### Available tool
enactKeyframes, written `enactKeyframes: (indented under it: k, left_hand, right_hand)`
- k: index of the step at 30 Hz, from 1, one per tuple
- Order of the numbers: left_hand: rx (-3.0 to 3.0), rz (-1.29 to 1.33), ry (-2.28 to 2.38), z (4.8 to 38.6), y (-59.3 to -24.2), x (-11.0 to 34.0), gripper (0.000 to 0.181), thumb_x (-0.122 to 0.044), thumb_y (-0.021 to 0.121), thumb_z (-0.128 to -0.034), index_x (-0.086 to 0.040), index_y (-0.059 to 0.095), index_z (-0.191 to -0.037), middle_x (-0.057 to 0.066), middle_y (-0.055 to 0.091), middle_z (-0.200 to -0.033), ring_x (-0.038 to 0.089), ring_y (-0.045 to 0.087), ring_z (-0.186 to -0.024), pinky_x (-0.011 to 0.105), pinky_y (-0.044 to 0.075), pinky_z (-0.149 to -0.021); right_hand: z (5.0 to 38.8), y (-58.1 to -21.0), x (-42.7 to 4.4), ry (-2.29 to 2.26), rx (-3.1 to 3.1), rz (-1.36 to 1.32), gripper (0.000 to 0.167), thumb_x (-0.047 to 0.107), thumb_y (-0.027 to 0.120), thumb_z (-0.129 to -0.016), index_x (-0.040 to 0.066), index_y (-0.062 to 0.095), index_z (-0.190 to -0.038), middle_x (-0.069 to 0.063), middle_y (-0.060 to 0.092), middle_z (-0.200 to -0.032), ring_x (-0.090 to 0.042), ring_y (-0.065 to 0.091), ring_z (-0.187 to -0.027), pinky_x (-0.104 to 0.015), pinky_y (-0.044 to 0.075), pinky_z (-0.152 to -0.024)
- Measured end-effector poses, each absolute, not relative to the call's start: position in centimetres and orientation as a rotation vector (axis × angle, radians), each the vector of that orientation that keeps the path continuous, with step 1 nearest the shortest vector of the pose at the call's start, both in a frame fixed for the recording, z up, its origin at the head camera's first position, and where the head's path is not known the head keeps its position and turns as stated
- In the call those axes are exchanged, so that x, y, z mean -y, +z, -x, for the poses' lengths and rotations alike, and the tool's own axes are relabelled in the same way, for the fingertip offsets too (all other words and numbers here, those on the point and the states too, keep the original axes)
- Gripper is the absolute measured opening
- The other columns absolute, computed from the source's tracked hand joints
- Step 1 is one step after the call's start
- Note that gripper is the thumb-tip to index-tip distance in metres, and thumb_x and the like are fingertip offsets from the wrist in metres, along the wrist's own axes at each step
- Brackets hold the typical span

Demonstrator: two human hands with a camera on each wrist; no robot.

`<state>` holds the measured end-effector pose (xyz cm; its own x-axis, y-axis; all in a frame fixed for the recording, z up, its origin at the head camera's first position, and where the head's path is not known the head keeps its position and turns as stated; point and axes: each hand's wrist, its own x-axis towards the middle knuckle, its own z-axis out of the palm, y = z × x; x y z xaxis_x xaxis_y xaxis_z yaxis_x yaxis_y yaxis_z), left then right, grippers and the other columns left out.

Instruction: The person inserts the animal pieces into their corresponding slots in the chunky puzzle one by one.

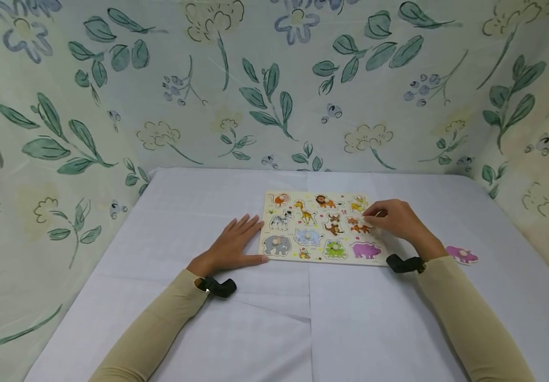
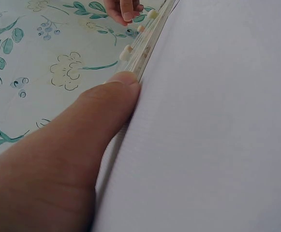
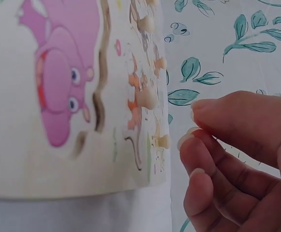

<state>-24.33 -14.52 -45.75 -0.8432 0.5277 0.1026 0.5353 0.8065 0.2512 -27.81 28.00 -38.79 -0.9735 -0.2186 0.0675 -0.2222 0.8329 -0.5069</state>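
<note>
A wooden animal peg puzzle board (image 1: 312,259) lies on the white-covered table. My left hand (image 1: 234,245) rests flat at its left side, fingers spread; in the left wrist view the thumb (image 2: 109,96) touches the board's edge. Over the right side of the board is my right hand (image 1: 400,222), near the tiger piece (image 1: 358,225). In the right wrist view its fingers are bent beside the pegs, with nothing visible between thumb and fingertips. A purple hippo picture (image 1: 366,250) shows in an outlined recess without a peg. The loose purple hippo piece (image 1: 462,255) lies right of the board, beside the right wrist.
Other animals on the board include an elephant (image 1: 277,245), a frog (image 1: 335,249) and a lion (image 1: 325,201). Several pegs stick up from the pieces. White cloth (image 1: 255,339) covers the table, and a floral curtain (image 1: 274,106) hangs behind it.
</note>
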Motion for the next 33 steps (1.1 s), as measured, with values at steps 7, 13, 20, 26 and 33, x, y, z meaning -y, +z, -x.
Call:
enactKeyframes:
  k: [7, 13, 20, 26, 33]
  left_hand:
    - [2.953, 0.887, -0.439, 24.3, -45.5, 14.5, 0.1, -0.079, 0.046, -0.0807, -0.017, 0.023, -0.155, 0.003, 0.017, -0.161, 0.026, 0.007, -0.148, 0.048, 0.004, -0.118]
    - [2.962, 0.864, -0.424, 24.2, -45.4, 14.5, 0.1, -0.081, 0.043, -0.08, -0.019, 0.021, -0.155, 0.002, 0.016, -0.161, 0.023, 0.005, -0.148, 0.047, 0.003, -0.118]
    - [2.942, 0.89, -0.437, 24.1, -45.5, 14.5, 0.098, -0.077, 0.047, -0.0816, -0.017, 0.023, -0.155, 0.004, 0.018, -0.16, 0.026, 0.007, -0.148, 0.049, 0.005, -0.118]
    - [2.932, 0.894, -0.42, 24.2, -45.6, 14.6, 0.097, -0.076, 0.049, -0.0819, -0.016, 0.024, -0.155, 0.004, 0.019, -0.16, 0.026, 0.009, -0.148, 0.049, 0.006, -0.118]
    - [2.946, 0.883, -0.412, 24.3, -45.6, 14.5, 0.097, -0.076, 0.048, -0.0819, -0.017, 0.022, -0.155, 0.003, 0.017, -0.161, 0.025, 0.007, -0.148, 0.047, 0.004, -0.118]
  right_hand:
    - [27.6, -38.3, -28.9, 0.848, 2.983, -0.368, 0.019, 0.021, 0.069, -0.09, 0.006, 0.073, -0.102, -0.012, 0.069, -0.098, -0.03, 0.059, -0.092, -0.039, 0.048, -0.074]
    - [27.0, -38.0, -30.1, 0.833, 2.949, -0.357, 0.02, 0.023, 0.069, -0.089, 0.007, 0.073, -0.099, -0.012, 0.069, -0.095, -0.03, 0.057, -0.09, -0.043, 0.047, -0.071]
    - [26.1, -38.1, -31.5, 0.814, 2.963, -0.303, 0.022, 0.028, 0.071, -0.088, 0.009, 0.073, -0.098, -0.01, 0.068, -0.093, -0.028, 0.057, -0.088, -0.046, 0.049, -0.068]
    - [25.3, -38.1, -32.6, 0.797, 3.001, -0.3, 0.025, 0.023, 0.068, -0.09, 0.004, 0.071, -0.105, -0.014, 0.068, -0.098, -0.031, 0.057, -0.092, -0.039, 0.049, -0.072]
    - [24.7, -38.2, -34.2, 0.779, 2.996, -0.289, 0.026, 0.028, 0.068, -0.091, 0.006, 0.072, -0.104, -0.011, 0.068, -0.098, -0.029, 0.057, -0.092, -0.032, 0.047, -0.068]
